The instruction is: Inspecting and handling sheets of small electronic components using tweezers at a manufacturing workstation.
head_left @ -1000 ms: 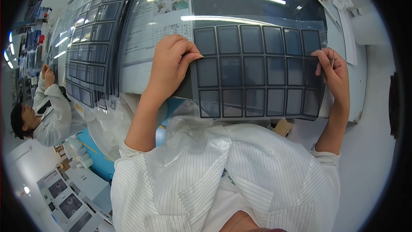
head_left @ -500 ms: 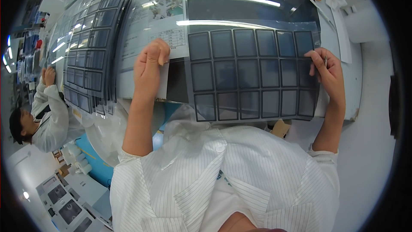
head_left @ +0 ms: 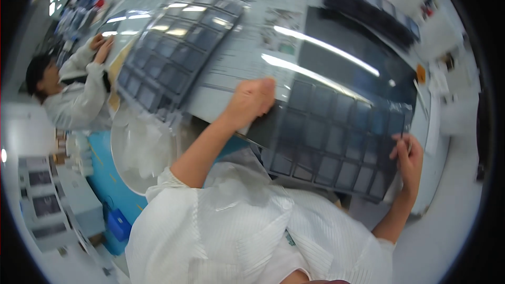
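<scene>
A clear sheet with a grid of dark-framed grey panels lies at the front of the bench, its near edge toward my body. Just off its left edge, over a printed paper sheet, my left hand is closed in a fist; whatever it may hold is hidden. At the right edge of the panel sheet, my right hand has its fingers curled in. A slim metallic piece shows among them, too small to name. Beneath and behind the panel sheet is a dark glossy mat, streaked with light reflections.
A stack of similar panel sheets stands on the left of the bench. Dark framed pieces sit in a row at the back right. A white tub holds clear film. Farther left, another person works at the bench.
The view has swung, so the bench appears turned and lower, with more of its back showing. My left fist now appears a little nearer the panel sheet; my right hand stays at its right edge.
</scene>
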The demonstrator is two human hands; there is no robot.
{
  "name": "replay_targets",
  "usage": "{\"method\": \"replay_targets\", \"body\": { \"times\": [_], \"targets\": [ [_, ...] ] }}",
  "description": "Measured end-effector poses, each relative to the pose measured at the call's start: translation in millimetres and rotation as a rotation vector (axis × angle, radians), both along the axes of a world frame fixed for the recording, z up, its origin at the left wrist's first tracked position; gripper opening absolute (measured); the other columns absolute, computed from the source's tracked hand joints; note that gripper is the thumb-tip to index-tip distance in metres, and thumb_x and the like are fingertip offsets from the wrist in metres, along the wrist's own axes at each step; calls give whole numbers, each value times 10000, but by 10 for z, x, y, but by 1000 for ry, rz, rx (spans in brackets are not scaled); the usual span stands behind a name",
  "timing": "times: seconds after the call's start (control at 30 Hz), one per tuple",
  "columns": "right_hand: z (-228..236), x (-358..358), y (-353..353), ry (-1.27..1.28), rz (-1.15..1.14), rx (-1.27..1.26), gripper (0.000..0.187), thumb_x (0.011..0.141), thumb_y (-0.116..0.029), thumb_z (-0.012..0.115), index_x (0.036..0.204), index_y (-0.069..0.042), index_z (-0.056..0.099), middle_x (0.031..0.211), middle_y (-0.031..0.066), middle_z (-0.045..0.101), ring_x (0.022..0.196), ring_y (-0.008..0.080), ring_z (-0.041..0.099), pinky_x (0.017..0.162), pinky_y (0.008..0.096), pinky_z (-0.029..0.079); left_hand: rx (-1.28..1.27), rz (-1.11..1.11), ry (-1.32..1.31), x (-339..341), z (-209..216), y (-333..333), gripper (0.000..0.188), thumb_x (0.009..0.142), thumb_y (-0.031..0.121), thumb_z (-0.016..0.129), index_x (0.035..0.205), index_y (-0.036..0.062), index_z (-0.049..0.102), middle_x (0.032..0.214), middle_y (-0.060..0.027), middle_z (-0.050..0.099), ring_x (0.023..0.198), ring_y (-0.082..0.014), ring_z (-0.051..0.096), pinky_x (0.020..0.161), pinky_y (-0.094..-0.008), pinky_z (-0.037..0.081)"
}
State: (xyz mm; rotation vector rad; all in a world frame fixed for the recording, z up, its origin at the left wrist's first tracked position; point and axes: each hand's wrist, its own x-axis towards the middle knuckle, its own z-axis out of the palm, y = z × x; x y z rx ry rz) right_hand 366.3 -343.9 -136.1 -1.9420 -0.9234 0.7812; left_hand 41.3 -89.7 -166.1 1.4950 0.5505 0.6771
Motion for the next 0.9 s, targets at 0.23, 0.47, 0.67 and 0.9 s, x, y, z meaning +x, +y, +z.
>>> {"method": "replay_targets", "body": {
  "times": [0.23, 0.47, 0.67, 0.9],
  "targets": [
    [17, -29, 39, 4, 27, 45, 248, 933, -298, 535, 942, -61, 606, 574, -29, 529, 452, 1, 348, 414, 173, 220, 42, -72, 81, -11, 118, -20, 535, 999, 303, 384, 523, 66, 434, 520, -2, 446, 507, -74, 396, 495, -238, 321],
    [-55, -99, 27, 83, -5, 353, 233, 950, -253, 517, 953, -28, 575, 568, -7, 538, 467, 24, 409, 436, 170, 257, 63, 224, -156, 47, -18, -24, 170, 946, 188, 529, 859, 42, 535, 876, -8, 556, 702, -48, 463, 624, -201, 390],
    [92, -120, 89, -39, -18, 402, 211, 958, -217, 492, 943, -19, 564, 550, 3, 513, 460, 36, 423, 419, 179, 259, 203, 292, -189, -75, -43, -168, 566, 904, 139, 588, 1358, 32, 267, 1235, -109, 493, 1086, -170, 523, 927, -290, 423],
    [43, 18, 264, -42, -56, 401, 172, 952, -210, 497, 927, -59, 576, 504, -20, 454, 412, 27, 357, 382, 190, 227, -258, -210, 37, -274, 283, -355, 411, 901, 225, 595, 1174, -51, 461, 904, -121, 669, 792, -148, 658, 672, -238, 504]
  ]
}}
